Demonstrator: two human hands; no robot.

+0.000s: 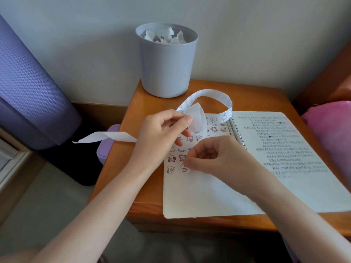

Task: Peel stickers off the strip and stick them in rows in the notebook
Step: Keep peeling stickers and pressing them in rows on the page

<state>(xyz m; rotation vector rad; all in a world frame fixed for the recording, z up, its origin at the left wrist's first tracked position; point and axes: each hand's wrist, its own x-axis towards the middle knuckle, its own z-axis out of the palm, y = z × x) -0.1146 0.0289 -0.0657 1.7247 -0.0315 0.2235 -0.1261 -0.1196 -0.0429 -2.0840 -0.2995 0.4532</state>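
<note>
Under the right hand (214, 156), on the left page of the open spiral notebook (199, 196): one sticker (183, 168), a small cartoon animal with a white edge. The fingers are curled, with thumb and forefinger tips close together on the sticker's upper edge, down at the paper. Cannot tell whether the sticker lies fully flat.

The left hand (163, 130) is just beyond and to the left of the right hand, raised off the page. Its thumb and fingers pinch the strip (209, 91). From that grip the strip loops up and away, curves round to the right and comes down by the spiral binding, beyond the right hand. Printed figures show on that far end. A backing tail (106, 136), bare and twisted, runs out left from behind the left wrist, past the table edge.

Filling the page between and beyond both hands: rows of stuck stickers (214, 127). Two more lie just left of the right fingertips. Bare white paper lies on the near side of the right hand. The page to its right carries dense handwriting (281, 145).

Well beyond the left hand, a grey bin (165, 63) stands on the wooden table (121, 177), with crumpled paper (163, 36) inside. Below the left wrist, beside the table, is a lilac box (105, 150). Far to its left is a purple rolled mat (28, 82). Right of the right arm is pink fabric (330, 133).
</note>
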